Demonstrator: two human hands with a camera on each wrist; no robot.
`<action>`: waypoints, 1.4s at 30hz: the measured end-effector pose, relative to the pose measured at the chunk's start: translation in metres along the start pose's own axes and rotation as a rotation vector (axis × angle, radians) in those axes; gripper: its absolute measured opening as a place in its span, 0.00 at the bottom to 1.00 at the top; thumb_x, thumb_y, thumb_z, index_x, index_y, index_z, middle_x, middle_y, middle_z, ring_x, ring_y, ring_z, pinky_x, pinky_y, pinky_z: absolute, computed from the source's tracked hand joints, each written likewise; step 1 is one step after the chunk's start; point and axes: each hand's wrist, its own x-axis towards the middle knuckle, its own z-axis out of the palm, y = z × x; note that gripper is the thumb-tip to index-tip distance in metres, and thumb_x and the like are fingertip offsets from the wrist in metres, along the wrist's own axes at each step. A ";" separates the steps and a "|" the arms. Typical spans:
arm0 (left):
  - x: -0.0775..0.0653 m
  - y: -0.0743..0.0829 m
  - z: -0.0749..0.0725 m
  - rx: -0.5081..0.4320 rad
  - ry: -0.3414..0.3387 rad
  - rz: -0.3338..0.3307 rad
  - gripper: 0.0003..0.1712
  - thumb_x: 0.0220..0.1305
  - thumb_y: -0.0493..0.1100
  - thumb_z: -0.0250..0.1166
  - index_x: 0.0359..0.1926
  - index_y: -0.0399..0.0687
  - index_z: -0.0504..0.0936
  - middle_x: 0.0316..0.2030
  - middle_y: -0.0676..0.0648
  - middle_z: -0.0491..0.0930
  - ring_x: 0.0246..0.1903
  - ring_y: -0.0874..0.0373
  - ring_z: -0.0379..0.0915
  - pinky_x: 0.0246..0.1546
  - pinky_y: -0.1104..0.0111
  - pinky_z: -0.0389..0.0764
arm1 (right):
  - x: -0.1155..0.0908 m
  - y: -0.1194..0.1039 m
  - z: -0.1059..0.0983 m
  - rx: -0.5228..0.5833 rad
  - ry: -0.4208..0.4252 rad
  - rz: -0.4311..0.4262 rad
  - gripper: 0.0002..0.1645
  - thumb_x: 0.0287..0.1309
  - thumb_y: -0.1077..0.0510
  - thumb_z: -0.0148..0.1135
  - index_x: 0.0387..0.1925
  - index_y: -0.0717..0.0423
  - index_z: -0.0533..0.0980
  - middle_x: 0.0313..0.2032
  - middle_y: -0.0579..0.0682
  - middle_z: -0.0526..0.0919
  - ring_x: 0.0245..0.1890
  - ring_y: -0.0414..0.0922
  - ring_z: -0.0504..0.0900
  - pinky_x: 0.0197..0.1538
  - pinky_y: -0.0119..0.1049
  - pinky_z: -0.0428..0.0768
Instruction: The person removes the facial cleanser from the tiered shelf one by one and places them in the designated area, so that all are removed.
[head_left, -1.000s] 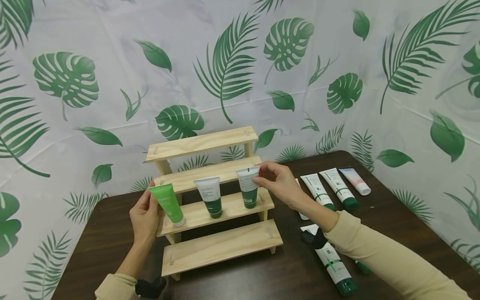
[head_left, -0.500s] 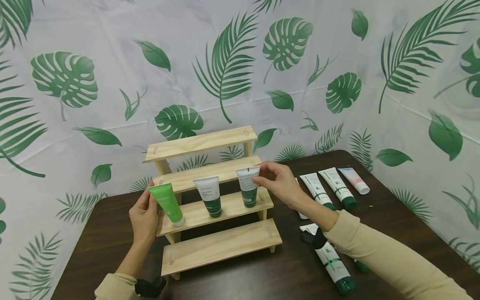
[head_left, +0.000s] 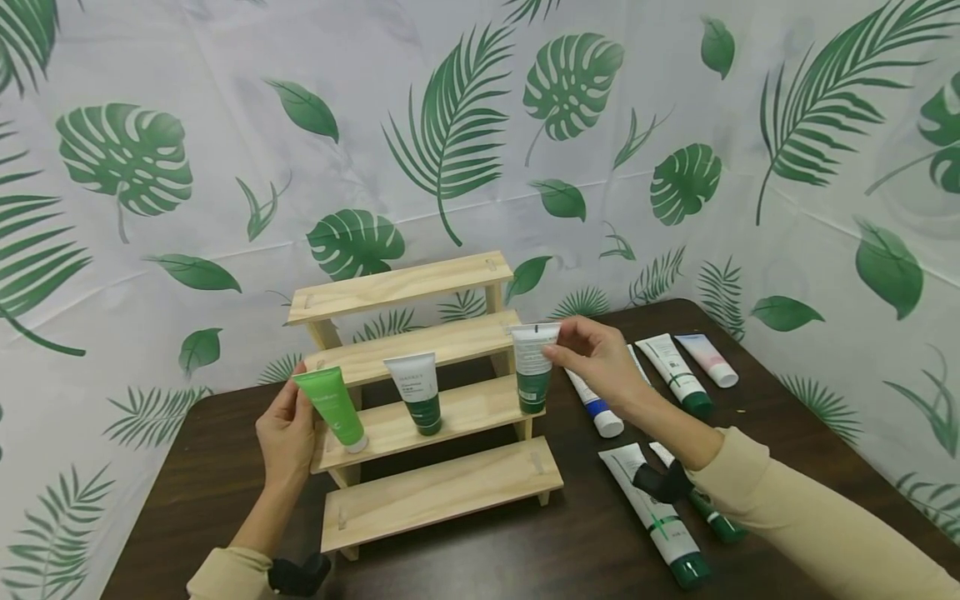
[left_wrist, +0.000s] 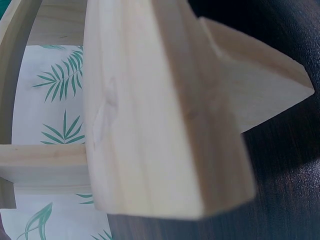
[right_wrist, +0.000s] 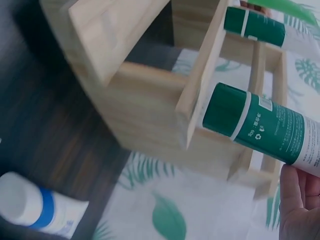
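A stepped wooden display stand (head_left: pixel 442 497) has several tiers. My right hand (head_left: pixel 600 358) pinches the upper part of a white-and-green squeeze tube (head_left: pixel 534 367), cap down, at the right end of the second tier from the bottom. In the right wrist view its green cap (right_wrist: pixel 220 110) overlaps the tier's end. A similar squeeze tube (head_left: pixel 418 392) stands mid-tier, and a bright green squeeze tube (head_left: pixel 333 408) stands at the left end. Just behind that one, my left hand (head_left: pixel 288 429) grips the stand's left side, its fingertips partly hidden. Plank ends (left_wrist: pixel 145 125) fill the left wrist view.
Right of the stand, several squeeze tubes lie on the dark table (head_left: pixel 517 550): a blue-banded one (head_left: pixel 600 410), a white one with green cap (head_left: pixel 675 375), a pink-and-blue one (head_left: pixel 707 360) and a large white-and-green one (head_left: pixel 656 517). A leaf-print cloth (head_left: pixel 450 125) hangs behind.
My right hand has shifted the white-and-green squeeze tube rightward to the tier's right end, uncovering the blue-banded squeeze tube on the table. My left hand has stayed in place.
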 end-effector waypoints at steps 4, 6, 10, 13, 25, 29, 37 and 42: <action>0.000 0.001 0.001 -0.007 0.007 -0.014 0.21 0.69 0.42 0.56 0.59 0.36 0.73 0.60 0.41 0.71 0.62 0.61 0.66 0.51 0.86 0.69 | -0.006 0.006 -0.017 -0.031 0.024 0.013 0.11 0.58 0.64 0.63 0.39 0.68 0.74 0.29 0.41 0.78 0.29 0.37 0.77 0.36 0.28 0.80; 0.000 0.001 0.001 -0.009 0.008 -0.017 0.21 0.69 0.42 0.56 0.59 0.36 0.73 0.60 0.41 0.71 0.63 0.61 0.65 0.52 0.86 0.69 | -0.010 0.009 -0.027 -0.056 0.042 0.021 0.11 0.59 0.62 0.62 0.38 0.67 0.73 0.28 0.40 0.77 0.29 0.38 0.77 0.35 0.27 0.80; 0.000 0.001 0.001 -0.010 0.005 -0.011 0.21 0.69 0.41 0.56 0.60 0.36 0.73 0.60 0.41 0.70 0.62 0.62 0.65 0.52 0.86 0.69 | -0.019 0.016 -0.048 -0.087 0.082 0.052 0.11 0.60 0.59 0.62 0.37 0.64 0.72 0.29 0.39 0.76 0.30 0.36 0.76 0.35 0.26 0.80; 0.000 0.001 0.001 -0.013 0.003 -0.007 0.22 0.69 0.41 0.55 0.60 0.36 0.72 0.60 0.41 0.70 0.62 0.63 0.66 0.51 0.86 0.70 | -0.026 0.022 -0.064 -0.110 0.109 0.086 0.12 0.61 0.58 0.61 0.39 0.64 0.72 0.30 0.38 0.75 0.31 0.34 0.76 0.38 0.26 0.81; 0.001 0.002 0.001 0.002 0.011 -0.013 0.21 0.68 0.41 0.56 0.59 0.38 0.74 0.60 0.41 0.71 0.61 0.63 0.67 0.51 0.86 0.70 | -0.059 0.058 -0.132 -0.301 0.185 0.201 0.20 0.63 0.55 0.59 0.47 0.66 0.71 0.31 0.32 0.73 0.31 0.30 0.72 0.31 0.22 0.78; 0.001 0.003 0.001 0.021 0.007 -0.008 0.21 0.69 0.42 0.56 0.59 0.38 0.74 0.60 0.41 0.71 0.62 0.61 0.66 0.50 0.87 0.70 | -0.070 0.070 -0.153 -0.430 0.152 0.254 0.26 0.64 0.51 0.57 0.52 0.70 0.69 0.32 0.34 0.73 0.29 0.31 0.69 0.27 0.28 0.75; 0.000 0.002 -0.001 -0.008 0.002 0.007 0.21 0.69 0.40 0.56 0.59 0.36 0.73 0.60 0.41 0.70 0.61 0.65 0.67 0.51 0.86 0.70 | -0.086 0.094 -0.182 -0.595 0.011 0.351 0.27 0.64 0.52 0.57 0.49 0.76 0.70 0.36 0.59 0.78 0.29 0.35 0.69 0.28 0.27 0.74; 0.000 0.001 0.000 0.005 -0.002 0.012 0.20 0.69 0.40 0.55 0.60 0.39 0.73 0.60 0.42 0.71 0.60 0.66 0.67 0.50 0.86 0.70 | -0.093 0.108 -0.191 -0.593 -0.075 0.444 0.30 0.65 0.51 0.56 0.50 0.79 0.68 0.36 0.60 0.79 0.31 0.42 0.73 0.30 0.30 0.78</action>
